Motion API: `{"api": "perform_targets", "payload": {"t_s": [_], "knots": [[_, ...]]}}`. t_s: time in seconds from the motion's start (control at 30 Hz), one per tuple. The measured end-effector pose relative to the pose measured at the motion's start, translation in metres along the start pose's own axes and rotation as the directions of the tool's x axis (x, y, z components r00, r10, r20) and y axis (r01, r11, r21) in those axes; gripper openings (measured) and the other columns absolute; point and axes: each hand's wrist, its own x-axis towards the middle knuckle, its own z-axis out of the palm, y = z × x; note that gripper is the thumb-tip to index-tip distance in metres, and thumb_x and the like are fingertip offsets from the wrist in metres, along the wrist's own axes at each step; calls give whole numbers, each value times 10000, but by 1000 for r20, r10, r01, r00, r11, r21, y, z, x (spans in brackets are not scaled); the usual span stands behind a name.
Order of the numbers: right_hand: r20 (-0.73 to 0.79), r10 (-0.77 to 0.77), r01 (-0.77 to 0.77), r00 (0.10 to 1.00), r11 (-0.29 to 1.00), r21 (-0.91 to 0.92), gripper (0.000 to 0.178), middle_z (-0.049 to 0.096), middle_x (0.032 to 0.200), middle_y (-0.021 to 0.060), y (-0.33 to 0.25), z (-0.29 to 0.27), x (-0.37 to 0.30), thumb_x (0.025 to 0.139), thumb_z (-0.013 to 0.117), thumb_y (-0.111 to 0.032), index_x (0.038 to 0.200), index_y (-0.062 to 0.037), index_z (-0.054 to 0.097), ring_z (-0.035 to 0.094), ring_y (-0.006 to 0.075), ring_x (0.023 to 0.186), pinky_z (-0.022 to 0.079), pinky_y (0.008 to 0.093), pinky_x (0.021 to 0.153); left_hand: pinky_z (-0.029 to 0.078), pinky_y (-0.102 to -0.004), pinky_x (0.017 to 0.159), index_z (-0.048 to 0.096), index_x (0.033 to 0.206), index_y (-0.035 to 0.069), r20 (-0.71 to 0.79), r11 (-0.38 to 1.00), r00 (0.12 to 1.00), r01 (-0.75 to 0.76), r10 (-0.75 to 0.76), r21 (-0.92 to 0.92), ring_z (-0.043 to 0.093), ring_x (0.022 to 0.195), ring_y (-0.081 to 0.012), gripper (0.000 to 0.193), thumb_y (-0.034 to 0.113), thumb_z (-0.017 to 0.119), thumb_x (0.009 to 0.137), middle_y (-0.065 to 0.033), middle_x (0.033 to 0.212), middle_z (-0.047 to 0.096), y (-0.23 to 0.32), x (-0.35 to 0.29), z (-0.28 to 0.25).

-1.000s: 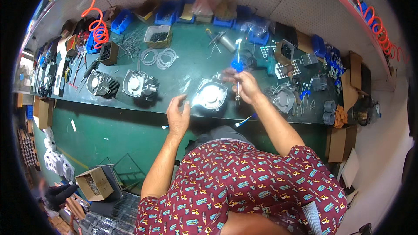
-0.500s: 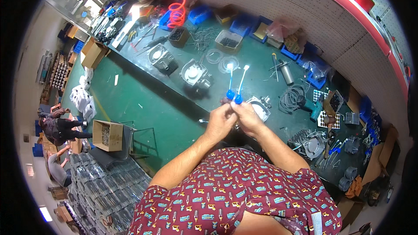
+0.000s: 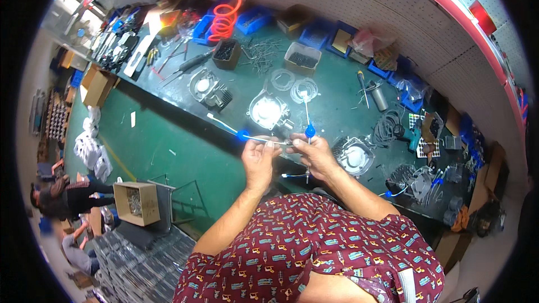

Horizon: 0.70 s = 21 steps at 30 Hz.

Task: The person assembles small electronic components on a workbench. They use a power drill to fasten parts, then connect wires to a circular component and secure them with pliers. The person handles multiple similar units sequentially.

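Observation:
My left hand (image 3: 259, 163) is closed on a thin white tube with a blue bulb-shaped piece (image 3: 242, 134) on it. That tube slants across, its far end over the bench edge and its near end by my right fingertips. My right hand (image 3: 318, 158) pinches a second white tube, which stands upright with its own blue bulb-shaped piece (image 3: 310, 130). Its lower end shows below my hand. Beyond my hands, a metal engine casting (image 3: 268, 111) lies on the green bench; another casting (image 3: 355, 157) sits right of my right hand.
A third casting (image 3: 209, 88) lies farther left. Along the back stand a bin of small dark parts (image 3: 302, 58) and blue bins (image 3: 254, 20), under a red coiled hose (image 3: 224, 14). A power drill (image 3: 412, 137) lies right. Left, a cardboard box (image 3: 136, 204) rests on a chair; two people are beyond.
My hands have moved apart from being together. The left tube has swung from upright to slanting left, while the right one stays upright. The view has shifted slightly.

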Motion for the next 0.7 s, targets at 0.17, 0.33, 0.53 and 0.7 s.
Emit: {"api": "perform_targets", "payload": {"t_s": [0.17, 0.33, 0.53, 0.7], "knots": [[-81, -8, -12, 997, 969, -248, 323, 729, 933, 111, -1, 39, 21, 905, 732, -117, 1167, 62, 668, 674, 112, 763, 461, 212, 567, 511, -228, 585, 609, 982, 9, 150, 895, 988, -105, 43, 434, 625, 708, -101, 95, 83, 667, 973, -58, 867, 667, 27, 18, -65], [-175, -117, 50, 978, 937, -346, 271, 730, 926, 99, 4, 79, 32, 892, 735, -90, 1102, 77, 700, 687, 154, 763, 545, 301, 725, 471, -459, 887, 665, 1105, 32, 642, 342, 725, -686, 251, 642, 629, 976, -377, 252, 158, 712, 893, -153, 1023, 681, 89, 59, -78], [-428, -379, 214, 821, 898, -384, 308, 739, 979, 94, 21, 87, 46, 856, 788, -149, 1097, 32, 722, 676, 147, 887, 531, 304, 840, 497, -320, 671, 659, 1074, -9, 503, 679, 864, -383, 24, 626, 625, 738, -178, 175, 136, 624, 982, -83, 820, 672, 48, 88, -105], [-500, -602, 106, 623, 698, -708, 473, 640, 1003, 147, 43, 56, 74, 727, 866, -203, 1059, 54, 647, 647, 268, 935, 517, 379, 842, 412, -235, 587, 631, 1096, -18, 295, 782, 955, -167, -23, 600, 474, 657, -47, 160, 104, 590, 1003, 33, 731, 550, 23, 126, -118]]}}
